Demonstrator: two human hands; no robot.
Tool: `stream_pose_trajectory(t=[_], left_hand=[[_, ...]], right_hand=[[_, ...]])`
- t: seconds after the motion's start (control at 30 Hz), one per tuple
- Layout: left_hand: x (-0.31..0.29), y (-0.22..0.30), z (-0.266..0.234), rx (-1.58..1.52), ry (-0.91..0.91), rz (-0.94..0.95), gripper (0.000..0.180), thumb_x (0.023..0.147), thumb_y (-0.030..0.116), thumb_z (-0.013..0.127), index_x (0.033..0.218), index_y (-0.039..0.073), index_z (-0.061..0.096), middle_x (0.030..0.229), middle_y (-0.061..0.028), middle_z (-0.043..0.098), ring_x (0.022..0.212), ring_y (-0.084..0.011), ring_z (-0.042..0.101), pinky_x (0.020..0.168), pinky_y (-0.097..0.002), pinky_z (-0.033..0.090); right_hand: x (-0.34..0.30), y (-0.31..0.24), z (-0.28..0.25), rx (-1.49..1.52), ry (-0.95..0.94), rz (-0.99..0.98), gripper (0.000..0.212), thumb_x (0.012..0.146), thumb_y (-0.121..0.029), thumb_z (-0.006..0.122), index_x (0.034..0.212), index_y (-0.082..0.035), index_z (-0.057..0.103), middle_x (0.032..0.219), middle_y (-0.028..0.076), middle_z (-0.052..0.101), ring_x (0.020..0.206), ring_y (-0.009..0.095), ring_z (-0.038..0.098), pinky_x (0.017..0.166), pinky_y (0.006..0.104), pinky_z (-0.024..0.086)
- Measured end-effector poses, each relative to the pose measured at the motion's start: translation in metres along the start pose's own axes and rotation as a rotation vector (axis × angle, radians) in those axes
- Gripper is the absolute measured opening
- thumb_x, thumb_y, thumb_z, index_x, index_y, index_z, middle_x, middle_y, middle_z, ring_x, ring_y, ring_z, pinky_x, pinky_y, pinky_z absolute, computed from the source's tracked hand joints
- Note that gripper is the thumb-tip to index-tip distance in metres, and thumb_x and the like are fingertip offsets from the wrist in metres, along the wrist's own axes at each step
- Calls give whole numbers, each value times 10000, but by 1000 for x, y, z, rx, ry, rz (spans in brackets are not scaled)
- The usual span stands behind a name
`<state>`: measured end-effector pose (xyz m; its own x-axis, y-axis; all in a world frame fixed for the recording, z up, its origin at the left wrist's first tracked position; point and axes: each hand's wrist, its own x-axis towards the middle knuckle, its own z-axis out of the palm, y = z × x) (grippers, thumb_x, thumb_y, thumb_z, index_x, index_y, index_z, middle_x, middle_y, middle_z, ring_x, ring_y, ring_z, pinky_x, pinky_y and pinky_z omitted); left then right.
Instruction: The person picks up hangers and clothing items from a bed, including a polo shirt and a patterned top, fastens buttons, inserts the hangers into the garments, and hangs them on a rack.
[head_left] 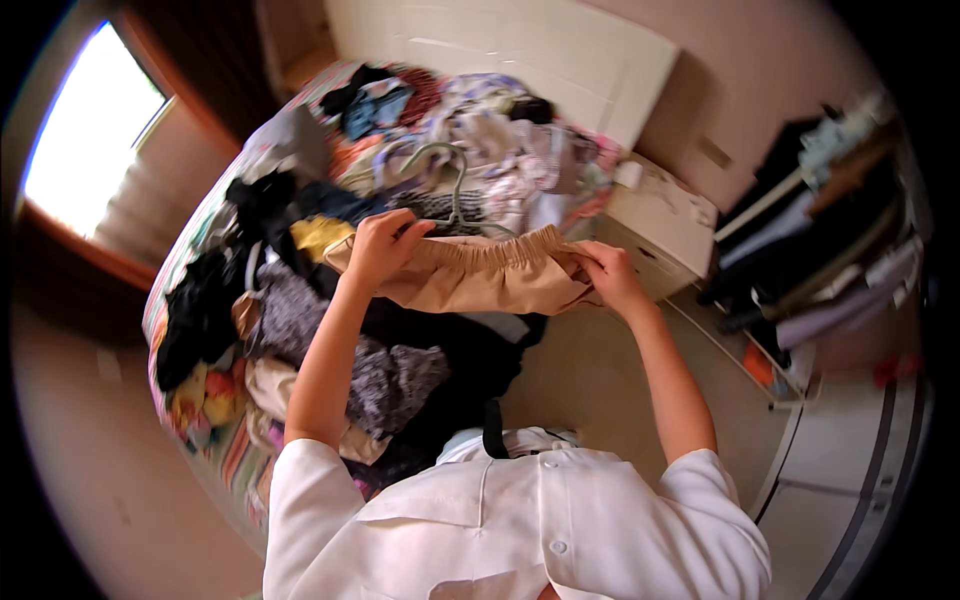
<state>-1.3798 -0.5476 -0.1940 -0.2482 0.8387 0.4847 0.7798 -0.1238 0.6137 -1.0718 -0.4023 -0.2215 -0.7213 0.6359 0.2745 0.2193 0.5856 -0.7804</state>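
A tan garment with a gathered elastic waistband (490, 270) is stretched between my two hands, above the floor beside the bed. My left hand (383, 248) is closed on its left end, and my right hand (610, 274) pinches its right end. A grey-green clothes hanger (457, 195) stands hook-up just behind the waistband. Its lower part is hidden by the garment, and I cannot tell whether my left hand also grips it. Whether the garment is shorts, trousers or a skirt does not show.
Heaped clothes cover the bed (165, 290), among them a purple-grey lacy piece (395, 385) and a yellow one (322, 234). A pale bedside cabinet (655, 215) stands at the far right. Beyond it, clothes hang on a rack (820, 230). A white cabinet (825, 490) is at the near right.
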Motion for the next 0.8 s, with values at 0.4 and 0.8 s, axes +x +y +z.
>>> stream_pose_trajectory(t=[0.4,0.8], left_hand=[[91,251,332,-386,-244,153,292,834,210,632,672,-21,557,470,-78,416,461,-110,339,443,-289,339],[110,436,573,-535,-535,473,318,826,257,648,686,-20,577,474,-116,410,451,-163,303,428,-308,337]], right_hand=[[-296,110,-258,-154,1027,222,340,904,-230,541,672,10,479,528,27,316,534,94,282,464,271,293],[-510,201,-301,-168,1349,919,277,920,-202,479,857,45,588,622,68,495,609,108,443,571,269,402]])
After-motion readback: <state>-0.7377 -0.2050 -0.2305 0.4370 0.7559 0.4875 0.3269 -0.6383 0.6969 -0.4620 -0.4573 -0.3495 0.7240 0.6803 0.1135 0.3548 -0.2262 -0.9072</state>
